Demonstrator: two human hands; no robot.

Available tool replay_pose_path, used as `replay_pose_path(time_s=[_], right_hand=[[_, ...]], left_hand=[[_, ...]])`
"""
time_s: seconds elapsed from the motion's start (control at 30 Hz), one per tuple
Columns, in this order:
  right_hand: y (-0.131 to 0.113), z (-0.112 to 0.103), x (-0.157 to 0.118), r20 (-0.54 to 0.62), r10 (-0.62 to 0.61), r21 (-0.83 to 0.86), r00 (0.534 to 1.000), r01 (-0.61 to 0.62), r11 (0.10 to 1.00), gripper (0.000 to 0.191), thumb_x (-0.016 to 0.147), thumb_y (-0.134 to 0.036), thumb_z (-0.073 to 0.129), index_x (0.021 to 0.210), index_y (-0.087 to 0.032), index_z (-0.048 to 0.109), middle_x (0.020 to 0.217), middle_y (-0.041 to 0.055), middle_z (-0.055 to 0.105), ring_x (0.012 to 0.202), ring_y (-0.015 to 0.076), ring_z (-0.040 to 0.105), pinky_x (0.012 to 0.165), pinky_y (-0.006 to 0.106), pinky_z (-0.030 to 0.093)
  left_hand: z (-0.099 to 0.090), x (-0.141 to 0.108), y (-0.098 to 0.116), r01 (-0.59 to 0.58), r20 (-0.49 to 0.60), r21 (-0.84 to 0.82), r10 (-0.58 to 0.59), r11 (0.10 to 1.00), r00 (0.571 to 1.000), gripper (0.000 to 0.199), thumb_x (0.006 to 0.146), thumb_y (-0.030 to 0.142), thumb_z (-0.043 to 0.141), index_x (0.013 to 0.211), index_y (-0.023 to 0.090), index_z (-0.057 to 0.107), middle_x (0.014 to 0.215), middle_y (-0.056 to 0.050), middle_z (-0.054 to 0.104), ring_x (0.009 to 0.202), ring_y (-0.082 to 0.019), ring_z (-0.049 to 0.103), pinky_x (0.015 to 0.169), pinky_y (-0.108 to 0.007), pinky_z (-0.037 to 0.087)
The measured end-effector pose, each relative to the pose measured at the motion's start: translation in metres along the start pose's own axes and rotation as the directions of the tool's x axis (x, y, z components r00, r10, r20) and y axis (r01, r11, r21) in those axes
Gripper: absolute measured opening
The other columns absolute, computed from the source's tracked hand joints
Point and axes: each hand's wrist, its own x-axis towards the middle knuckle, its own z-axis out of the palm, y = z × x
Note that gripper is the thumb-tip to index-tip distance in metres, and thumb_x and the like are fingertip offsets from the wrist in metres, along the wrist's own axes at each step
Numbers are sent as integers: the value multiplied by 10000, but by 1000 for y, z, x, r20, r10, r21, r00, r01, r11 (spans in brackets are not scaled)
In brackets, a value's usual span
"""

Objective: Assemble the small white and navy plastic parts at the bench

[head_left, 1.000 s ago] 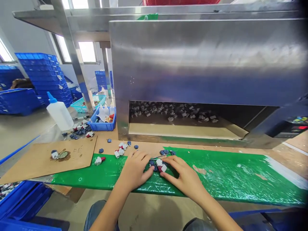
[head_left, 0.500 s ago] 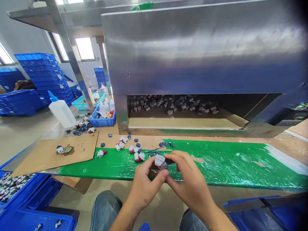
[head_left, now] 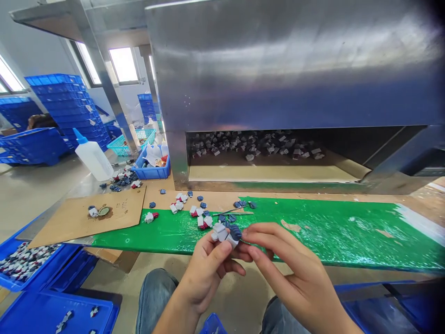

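Pinched between the thumb and fingers of my left hand (head_left: 208,266) is a small white-and-dark-blue plastic piece (head_left: 225,233), blocky like a toy part, its dark blue end facing right. My right hand (head_left: 288,264) is close beside that end. Its fingertips are at or almost against the blue part, with thumb and forefinger apart; whether they touch it I cannot tell. Just beyond lie two thin metal tools (head_left: 232,212), tweezers-like. Several loose dark blue pieces (head_left: 239,203) and white-and-red pieces (head_left: 204,221) are scattered around on the green-covered bench (head_left: 313,232).
A metal oven-like housing (head_left: 278,83) stands behind, many pieces (head_left: 250,147) inside its opening. To the left are cardboard (head_left: 128,208) with a round glue-stained cap (head_left: 104,211), a squeeze bottle (head_left: 93,158) and a blue basket (head_left: 153,173). Blue bins (head_left: 62,311) sit lower left.
The plastic piece has been turned, so its dark blue end now shows. My right hand has drawn slightly right, its fingers opening away from the piece. The view has shifted a little.
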Motion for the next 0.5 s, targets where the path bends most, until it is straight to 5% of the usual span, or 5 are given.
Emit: replay_pose_path(time_s=[0.2,0.37,0.5], right_hand=[[-11,-3,-3,19,-181,-61,983,182,981,162,824,-135,496,939,-184,599,941,71,582,871,154,571,696,251,489],[-16,-3,-4,-11,-189,-82,982,188,979,192,819,-124,488,986,-162,577,964,72,571,897,147,549,739,244,462],[-17,-1,-4,-15,-139,-60,990,137,989,207,834,-141,478,1026,-166,550,968,67,575,905,145,543,738,238,456]], left_hand=[[-1,-2,2,201,151,-376,-155,904,976,290,774,358,559,891,101,622,562,8,548,526,-93,539,507,-172,450],[2,-5,5,232,286,-412,-117,881,951,266,786,340,467,809,108,596,505,20,441,475,-93,435,471,-179,368],[4,-5,4,237,270,-370,-140,898,952,276,773,369,464,792,118,578,497,26,414,458,-95,405,464,-187,344]])
